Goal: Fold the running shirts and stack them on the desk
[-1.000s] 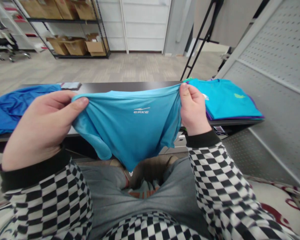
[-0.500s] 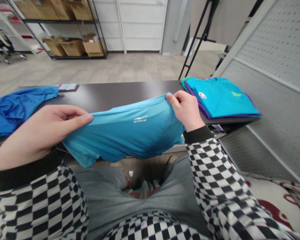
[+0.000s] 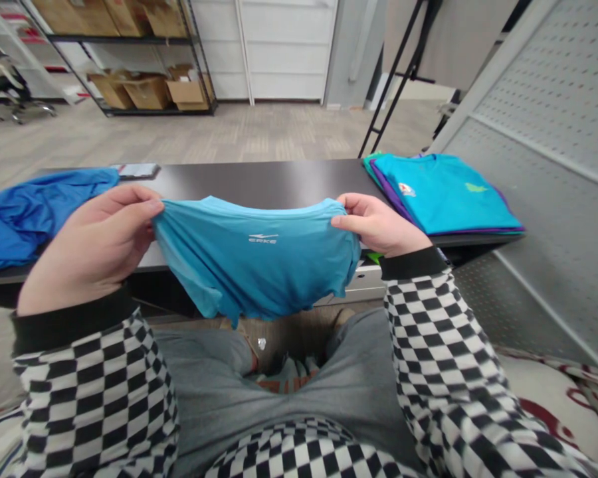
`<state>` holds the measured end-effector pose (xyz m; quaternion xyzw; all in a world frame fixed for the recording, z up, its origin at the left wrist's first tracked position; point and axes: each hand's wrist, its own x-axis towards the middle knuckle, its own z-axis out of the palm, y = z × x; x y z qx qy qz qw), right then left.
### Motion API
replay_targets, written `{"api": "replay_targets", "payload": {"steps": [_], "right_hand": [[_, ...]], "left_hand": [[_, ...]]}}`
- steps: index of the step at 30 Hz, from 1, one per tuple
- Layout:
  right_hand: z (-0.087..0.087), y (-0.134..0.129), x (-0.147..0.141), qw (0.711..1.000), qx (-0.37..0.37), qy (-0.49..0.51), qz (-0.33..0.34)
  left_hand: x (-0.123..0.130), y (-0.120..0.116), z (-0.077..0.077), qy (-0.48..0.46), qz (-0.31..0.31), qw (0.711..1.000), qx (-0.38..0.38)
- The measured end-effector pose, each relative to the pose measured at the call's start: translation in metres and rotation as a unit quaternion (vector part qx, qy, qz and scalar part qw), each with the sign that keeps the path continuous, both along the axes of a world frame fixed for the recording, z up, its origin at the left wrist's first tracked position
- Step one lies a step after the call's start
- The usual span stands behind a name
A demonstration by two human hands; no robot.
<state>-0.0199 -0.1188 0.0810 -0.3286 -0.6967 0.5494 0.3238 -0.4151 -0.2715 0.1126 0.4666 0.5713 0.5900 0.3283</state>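
Observation:
A light blue shirt [image 3: 264,265] with a small white logo hangs stretched between my two hands, over the near edge of the dark table [image 3: 249,178]. My left hand [image 3: 99,232] pinches its left upper corner between thumb and fingers. At the right end of the shirt's top edge, my right hand [image 3: 376,222] grips the fabric, thumb in front. The neckline curves between the hands, and the lower part droops in folds above my lap.
Crumpled blue fabric [image 3: 34,209] lies on the table's left, beside a flat packet [image 3: 138,171]. Folded shirts [image 3: 443,192] are stacked at the right, near a perforated grey panel [image 3: 553,113]. Shelves with cardboard boxes [image 3: 147,89] stand behind.
My left hand has moved up and its grip now sits at the shirt's corner. My right hand is slightly lower and further right. The shirt has turned more level, its neckline showing.

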Motion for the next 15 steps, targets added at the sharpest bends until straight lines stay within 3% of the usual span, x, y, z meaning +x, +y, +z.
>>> {"api": "replay_targets", "payload": {"steps": [5, 8, 12, 15], "right_hand": [[-0.019, 0.02, -0.006, 0.988, 0.101, -0.044, -0.113], [-0.03, 0.029, -0.012, 0.946, 0.195, -0.128, -0.225], [-0.033, 0.03, -0.015, 0.881, 0.283, -0.205, -0.319], [-0.028, 0.027, -0.013, 0.865, 0.311, -0.218, -0.329]], "left_hand": [[-0.001, -0.002, 0.002, -0.027, -0.004, 0.999, -0.046], [-0.002, -0.006, 0.002, 0.007, -0.018, 0.996, -0.092], [-0.006, -0.008, 0.002, 0.115, -0.101, 0.973, -0.173], [-0.011, -0.004, -0.002, 0.255, -0.103, 0.93, -0.243]]}}
